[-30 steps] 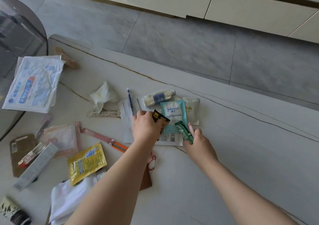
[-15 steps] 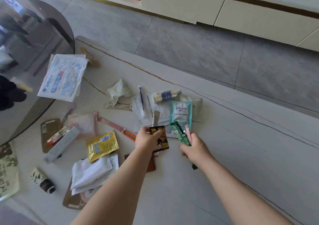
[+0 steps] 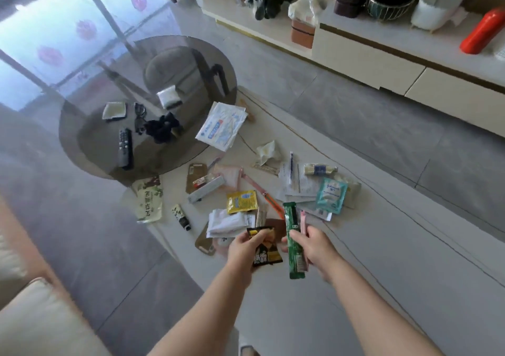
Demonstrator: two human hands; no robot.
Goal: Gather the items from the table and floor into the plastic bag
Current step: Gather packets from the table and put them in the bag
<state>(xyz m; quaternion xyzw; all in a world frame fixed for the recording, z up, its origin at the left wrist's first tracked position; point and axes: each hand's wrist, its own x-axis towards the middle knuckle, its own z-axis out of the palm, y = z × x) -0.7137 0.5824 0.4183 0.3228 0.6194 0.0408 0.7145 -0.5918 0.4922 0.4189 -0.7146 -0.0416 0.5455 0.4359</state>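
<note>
- Left hand (image 3: 246, 246) gripping a dark snack packet (image 3: 264, 249) by its upper edge, lower centre of the frame.
- Right hand (image 3: 317, 246) clasping a long green stick sachet (image 3: 293, 241) with a thin pink stick (image 3: 302, 221) alongside it; both sticks run near-vertical in the frame, tips toward the scatter above.
- No plastic bag clearly identifiable for receiving the items; a crumpled pale bag (image 3: 308, 3) on the cabinet at upper centre, well apart — cannot tell whether that is the one.
- Remaining loose items spread just above and left of the hands on the pale low surface (image 3: 382, 273): yellow sachet (image 3: 241, 201) and folded white packet (image 3: 228, 221) nearest, above the left hand; teal Johnson's sachet (image 3: 331, 195) above the right hand.
- Further up: small bottle (image 3: 319, 169) lying crosswise, pen (image 3: 291, 161) pointing up-frame, crumpled tissue (image 3: 266, 152), large white printed pack (image 3: 222, 126) overlapping the round glass table (image 3: 82, 115).
- Remote control (image 3: 125, 148) on the glass table, far left of both hands.
- Judgement: both hands full, so depositing likely comes first; afterwards, left hand nearer the yellow sachet, right nearer the teal one.
</note>
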